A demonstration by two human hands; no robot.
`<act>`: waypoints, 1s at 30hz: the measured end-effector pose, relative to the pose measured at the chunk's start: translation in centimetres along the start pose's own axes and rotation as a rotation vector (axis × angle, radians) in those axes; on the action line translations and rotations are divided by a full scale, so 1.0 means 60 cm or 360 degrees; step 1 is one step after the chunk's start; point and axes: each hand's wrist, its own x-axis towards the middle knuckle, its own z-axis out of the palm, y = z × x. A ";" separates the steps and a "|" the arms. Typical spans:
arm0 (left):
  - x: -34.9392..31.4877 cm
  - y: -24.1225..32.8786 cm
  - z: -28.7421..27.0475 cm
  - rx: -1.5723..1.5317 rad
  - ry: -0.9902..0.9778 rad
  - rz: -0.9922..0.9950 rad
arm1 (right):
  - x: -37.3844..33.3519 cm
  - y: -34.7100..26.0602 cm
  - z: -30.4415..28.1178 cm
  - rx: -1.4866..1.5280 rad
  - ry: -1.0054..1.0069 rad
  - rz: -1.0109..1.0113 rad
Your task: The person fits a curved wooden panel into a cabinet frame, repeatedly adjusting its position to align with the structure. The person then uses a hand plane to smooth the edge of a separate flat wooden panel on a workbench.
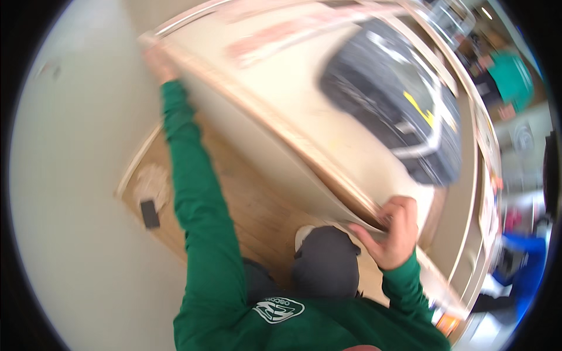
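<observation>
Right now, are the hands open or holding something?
Left hand: at the far end of the pale panel; too blurred to tell.
Right hand: fingers curled at the panel's edge; grip unclear.

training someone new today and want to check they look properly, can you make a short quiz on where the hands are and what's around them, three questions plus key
1. Where along the wooden edge are the left hand and the right hand?
2. What colour is the bright mark on the large black object? A red, B green, C yellow
3. True or false: the small dark rectangle lies on top of the large black object.

Key:
1. Left hand, blurred, at the upper-left corner; right hand near the lower-right end.
2. C
3. False: it lies well apart, at the left of the picture.
</observation>
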 end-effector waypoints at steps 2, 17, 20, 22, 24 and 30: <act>0.010 -0.012 0.000 -0.0846 0.0031 -0.0371 | -0.009 0.007 -0.008 -0.0097 -0.0004 0.0002; -0.040 0.189 -0.147 -0.1225 -0.0851 -0.0861 | -0.035 0.020 0.009 0.0120 0.0026 -0.0481; -0.052 0.171 -0.166 -0.0939 -0.0895 -0.0586 | -0.030 0.016 0.024 0.0196 0.0102 -0.0509; -0.056 0.142 -0.175 -0.0918 -0.0773 -0.0741 | -0.029 0.010 0.031 0.0289 0.0115 -0.0575; -0.055 0.103 -0.190 -0.0879 -0.0879 -0.0726 | -0.027 0.000 0.040 0.0434 0.0142 -0.0638; 0.028 -0.036 -0.264 -0.0540 -0.1187 -0.1093 | -0.042 -0.037 0.070 0.0694 0.0197 -0.0587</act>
